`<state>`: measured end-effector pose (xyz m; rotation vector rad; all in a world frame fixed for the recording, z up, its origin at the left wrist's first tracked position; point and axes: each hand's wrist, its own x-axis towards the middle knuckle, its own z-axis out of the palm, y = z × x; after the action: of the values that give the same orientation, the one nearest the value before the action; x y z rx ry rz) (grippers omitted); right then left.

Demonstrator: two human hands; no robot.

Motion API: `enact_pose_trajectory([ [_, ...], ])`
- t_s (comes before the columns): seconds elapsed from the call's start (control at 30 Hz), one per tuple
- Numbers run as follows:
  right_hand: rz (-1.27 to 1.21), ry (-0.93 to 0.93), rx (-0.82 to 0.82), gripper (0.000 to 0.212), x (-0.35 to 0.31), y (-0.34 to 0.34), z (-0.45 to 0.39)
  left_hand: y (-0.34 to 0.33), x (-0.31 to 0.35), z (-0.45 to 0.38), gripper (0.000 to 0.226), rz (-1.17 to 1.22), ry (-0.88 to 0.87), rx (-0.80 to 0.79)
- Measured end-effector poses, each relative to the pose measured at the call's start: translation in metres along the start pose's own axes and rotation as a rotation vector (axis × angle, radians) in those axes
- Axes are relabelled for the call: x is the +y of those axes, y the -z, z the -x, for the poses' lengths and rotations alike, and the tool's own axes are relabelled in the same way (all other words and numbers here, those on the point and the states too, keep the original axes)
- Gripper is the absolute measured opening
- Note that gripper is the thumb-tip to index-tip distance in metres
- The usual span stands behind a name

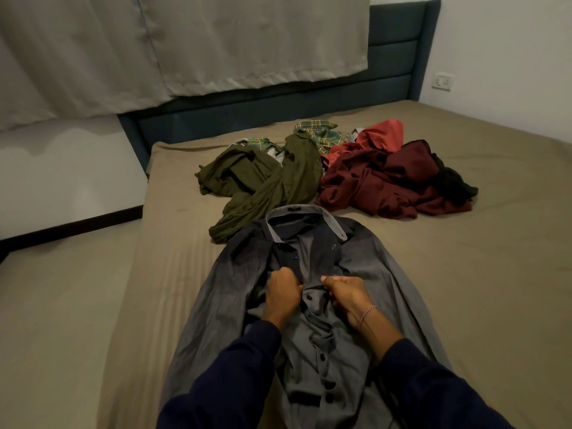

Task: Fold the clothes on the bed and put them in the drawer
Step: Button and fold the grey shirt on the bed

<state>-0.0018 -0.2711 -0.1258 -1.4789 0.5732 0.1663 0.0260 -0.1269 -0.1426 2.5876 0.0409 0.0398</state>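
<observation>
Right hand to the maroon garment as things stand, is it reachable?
Probably yes, but not free now: the right hand grips the grey shirt placket. The maroon garment lies uncovered farther up the bed, nothing between; it would need letting go and leaning forward.

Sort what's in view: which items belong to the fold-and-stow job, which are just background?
Job:
- grey shirt, laid flat, both hands at its button placket
- left hand and right hand, each pinching the shirt front
- olive garment, maroon garment, plaid shirt, red cloth, black item, all unfolded
- bed

Background:
- curtain
- headboard
- wall socket
</observation>
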Motion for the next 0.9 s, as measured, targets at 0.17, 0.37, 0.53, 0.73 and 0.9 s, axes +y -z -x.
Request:
enact_pose_trajectory([
  [0.17,0.032,0.14,-0.056,0.025,0.002,0.0,0.003,0.003,0.007,0.005,0.038,0.072,0.044,0.025],
  [0.37,0.116,0.271,-0.048,0.023,-0.019,0.0,0.012,0.033,0.03,0.006,0.022,0.501,0.116,0.069],
  [0.53,0.201,0.43,-0.069,0.037,-0.039,0.003,0.028,0.061,0.044,0.022,0.02,0.676,0.065,0.032],
  [0.73,0.385,0.67,-0.081,0.026,-0.042,0.01,0.063,0.084,0.053,0.052,0.013,0.741,0.032,0.021],
  [0.9,0.494,0.73,0.084,0.022,-0.034,0.014,0.085,0.089,0.054,0.074,0.011,0.744,0.029,0.025],
])
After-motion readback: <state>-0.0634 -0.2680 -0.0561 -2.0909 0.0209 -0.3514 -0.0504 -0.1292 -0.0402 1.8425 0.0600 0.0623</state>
